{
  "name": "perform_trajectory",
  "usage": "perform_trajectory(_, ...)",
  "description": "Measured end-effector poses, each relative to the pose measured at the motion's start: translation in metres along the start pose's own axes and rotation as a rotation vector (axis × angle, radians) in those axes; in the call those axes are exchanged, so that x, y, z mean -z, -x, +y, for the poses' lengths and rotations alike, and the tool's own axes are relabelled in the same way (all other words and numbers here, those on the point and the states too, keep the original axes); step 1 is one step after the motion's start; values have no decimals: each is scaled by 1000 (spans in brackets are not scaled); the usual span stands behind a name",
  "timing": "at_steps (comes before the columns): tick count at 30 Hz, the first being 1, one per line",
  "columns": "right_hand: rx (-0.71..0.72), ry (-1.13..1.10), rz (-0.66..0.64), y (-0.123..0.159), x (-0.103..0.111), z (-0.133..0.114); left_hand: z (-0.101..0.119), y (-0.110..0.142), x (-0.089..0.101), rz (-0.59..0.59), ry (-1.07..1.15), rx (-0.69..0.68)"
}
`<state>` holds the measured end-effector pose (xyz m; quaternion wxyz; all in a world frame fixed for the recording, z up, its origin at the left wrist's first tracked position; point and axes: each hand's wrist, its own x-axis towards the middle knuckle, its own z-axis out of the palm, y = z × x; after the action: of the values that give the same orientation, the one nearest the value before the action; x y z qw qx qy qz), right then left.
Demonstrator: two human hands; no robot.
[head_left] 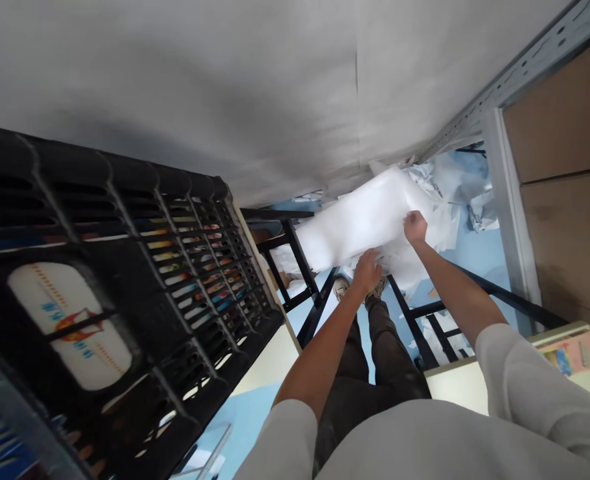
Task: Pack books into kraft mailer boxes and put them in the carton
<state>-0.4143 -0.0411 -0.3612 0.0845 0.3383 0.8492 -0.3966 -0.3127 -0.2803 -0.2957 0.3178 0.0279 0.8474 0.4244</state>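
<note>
Head view: you stand over a white sheet (352,220), with both arms stretched out towards it. It lies ahead of you, beyond your shoes (341,287), running from the black frame (299,257) on the left across to your right grip (415,227). Its near edge is beside your left grip (367,271), whose fingers are spread a little and bent; you cannot tell from here whether they pinch the sheet or only rest against it. Your right grip is farther off, in front of the sheet's right part, with its fingers curled in together; whether any of the sheet is caught between them you cannot tell either. More white material (437,230), loose and crumpled, lies about the sheet's right end, over the blue floor (479,257).

On your near left a large black crate (125,293) takes up much of the scene. Bright items (205,257) show through its slats, and a pale label (69,325) sits on its side. Past its right edge you see a cream worktop (267,357). To your right is another black frame (427,337), with a pink box (572,353) near it. Farther right, brown cartons (569,220) stand behind a grey post (515,213). A pale wall (275,87) fills the far side.
</note>
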Motion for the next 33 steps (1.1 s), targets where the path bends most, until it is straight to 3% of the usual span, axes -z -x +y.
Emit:
perform_trajectory(6,-51,44,-17,9,36,13,18,6,4,-52,7,0)
perform_trajectory(11,-200,11,151,20,52,26,28,14,5,-90,36,10)
perform_trajectory(13,-255,-55,163,24,59,25,33,16,7,-93,43,10)
perform_trajectory(16,-272,-160,104,30,70,12,45,20,13,-73,36,-11)
perform_trajectory(20,-194,-281,81,49,84,-23,72,29,24,-50,22,-69)
perform_trajectory(27,-77,-476,213,116,129,-84,125,67,47,-88,-45,-231)
perform_trajectory(33,-94,-549,387,209,196,-92,174,110,57,-152,-98,-418)
